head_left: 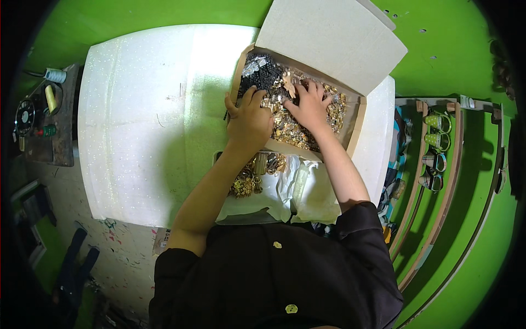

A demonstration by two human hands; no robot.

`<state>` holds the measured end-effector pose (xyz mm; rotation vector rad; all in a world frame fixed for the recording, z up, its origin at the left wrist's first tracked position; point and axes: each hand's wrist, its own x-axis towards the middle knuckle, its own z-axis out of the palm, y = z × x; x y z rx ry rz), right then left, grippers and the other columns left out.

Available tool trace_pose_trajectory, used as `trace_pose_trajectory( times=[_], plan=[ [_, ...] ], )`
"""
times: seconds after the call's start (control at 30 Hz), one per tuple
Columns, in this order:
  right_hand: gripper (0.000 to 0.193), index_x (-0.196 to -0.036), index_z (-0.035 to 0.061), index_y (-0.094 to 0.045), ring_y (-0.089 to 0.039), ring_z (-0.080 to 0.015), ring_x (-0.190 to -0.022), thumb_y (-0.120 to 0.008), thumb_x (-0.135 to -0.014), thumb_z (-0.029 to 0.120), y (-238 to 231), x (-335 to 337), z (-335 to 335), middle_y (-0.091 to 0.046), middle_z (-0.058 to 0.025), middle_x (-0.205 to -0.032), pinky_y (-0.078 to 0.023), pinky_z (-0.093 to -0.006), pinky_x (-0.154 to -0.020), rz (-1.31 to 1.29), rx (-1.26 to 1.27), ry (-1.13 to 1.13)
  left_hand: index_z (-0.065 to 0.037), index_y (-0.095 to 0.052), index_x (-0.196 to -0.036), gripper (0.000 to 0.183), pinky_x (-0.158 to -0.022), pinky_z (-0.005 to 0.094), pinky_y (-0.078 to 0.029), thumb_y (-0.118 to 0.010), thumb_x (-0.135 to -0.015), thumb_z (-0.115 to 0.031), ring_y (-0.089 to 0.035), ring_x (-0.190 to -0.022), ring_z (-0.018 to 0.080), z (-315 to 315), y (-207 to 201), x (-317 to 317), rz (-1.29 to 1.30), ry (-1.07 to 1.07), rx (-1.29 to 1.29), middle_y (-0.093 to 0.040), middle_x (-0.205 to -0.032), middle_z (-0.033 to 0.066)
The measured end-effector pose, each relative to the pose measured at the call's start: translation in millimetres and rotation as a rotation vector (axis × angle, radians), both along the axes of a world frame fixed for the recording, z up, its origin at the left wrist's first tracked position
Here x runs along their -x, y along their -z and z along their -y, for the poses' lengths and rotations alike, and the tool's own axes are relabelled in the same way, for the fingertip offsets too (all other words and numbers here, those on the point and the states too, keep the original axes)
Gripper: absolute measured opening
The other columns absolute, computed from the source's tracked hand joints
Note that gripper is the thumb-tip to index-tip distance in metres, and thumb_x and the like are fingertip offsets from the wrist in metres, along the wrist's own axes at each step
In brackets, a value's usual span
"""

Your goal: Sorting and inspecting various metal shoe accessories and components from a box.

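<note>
An open cardboard box holds a heap of small gold-coloured metal pieces. Black beads fill its far left corner, with a small clear plastic packet on top. Over the box's near left side is my left hand, its fingers apart and bent down at the beads and gold pieces. My right hand rests among the gold pieces in the middle, thumb and fingers spread. A light brown flower-like piece lies just left of its fingers. Some fingertips are hidden in the heap.
The box's lid stands raised behind it. Nearer me, a container has more gold-coloured pieces beside white wrapped packets. A glittery white cover spreads over the table. Sandals hang on a wooden rack at right.
</note>
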<state>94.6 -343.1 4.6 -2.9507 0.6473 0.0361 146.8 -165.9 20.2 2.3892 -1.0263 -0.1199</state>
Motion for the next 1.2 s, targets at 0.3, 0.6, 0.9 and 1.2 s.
trace_pose_trajectory(
  times=[0.3,0.6,0.9,1.2],
  plan=[
    [0.032,-0.100,0.0078,-0.068,-0.037,-0.0296,-0.123,-0.067,-0.074,0.027,-50,43,21,-0.052,-0.0098,-0.118,-0.018,-0.0571,-0.100,0.016,0.068,-0.116,-0.013,-0.063,-0.069,0.008,-0.098,0.0659,-0.012,-0.065,-0.073,-0.019,-0.043,-0.125,0.0250,-4,2,5,0.109,-0.058,0.184,-0.054,-0.122,0.0074],
    [0.049,-0.119,0.0108,-0.055,-0.037,-0.0316,-0.123,-0.067,-0.075,0.028,-48,17,-6,-0.046,-0.0146,-0.125,-0.020,-0.0539,-0.100,0.139,0.030,-0.129,-0.013,-0.062,-0.075,0.008,-0.098,0.0621,-0.010,-0.064,-0.074,-0.021,-0.043,-0.123,0.0266,-24,-24,-5,0.124,-0.150,0.329,-0.053,-0.122,0.0073],
    [0.068,-0.125,0.0107,-0.049,-0.027,-0.0348,-0.129,-0.076,-0.066,0.033,1,-48,-66,-0.038,-0.0167,-0.134,-0.022,-0.0587,-0.095,0.094,-0.019,-0.087,-0.015,-0.065,-0.092,0.017,-0.097,0.0633,-0.006,-0.061,-0.080,-0.027,-0.035,-0.128,0.0287,-58,-23,-6,0.103,-0.290,0.200,-0.048,-0.128,0.0063],
    [0.037,-0.108,0.0140,-0.062,-0.036,-0.0292,-0.124,-0.067,-0.073,0.025,-13,-12,-36,-0.047,-0.0101,-0.125,-0.023,-0.0563,-0.095,0.224,-0.036,-0.311,-0.015,-0.065,-0.087,0.012,-0.100,0.0621,-0.004,-0.063,-0.079,-0.024,-0.032,-0.131,0.0277,-51,-22,-5,0.035,-0.287,0.219,-0.045,-0.131,0.0050]
  ],
)
